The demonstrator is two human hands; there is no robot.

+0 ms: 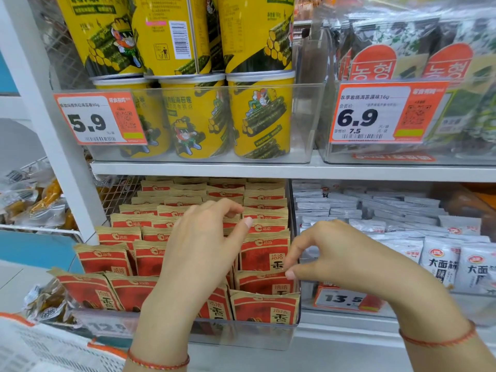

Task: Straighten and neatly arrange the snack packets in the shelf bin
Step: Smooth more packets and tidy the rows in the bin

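Red-and-tan snack packets (103,260) stand in three columns inside a clear shelf bin (249,335) on the lower shelf. Some at the front left lean sideways. My left hand (200,245) hovers over the middle column with loosely curled fingers, its fingertips touching packet tops near the back. My right hand (331,251) reaches in from the right. Its thumb and forefinger pinch the top right corner of a packet (261,281) in the right column, second row from the front.
A neighbouring clear bin (349,314) on the right holds white packets (440,260). The shelf above carries yellow canisters (259,116) and dark seaweed packs (456,63) behind price tags. A white upright post (53,124) stands left, with wire baskets of bagged snacks (35,202) beyond.
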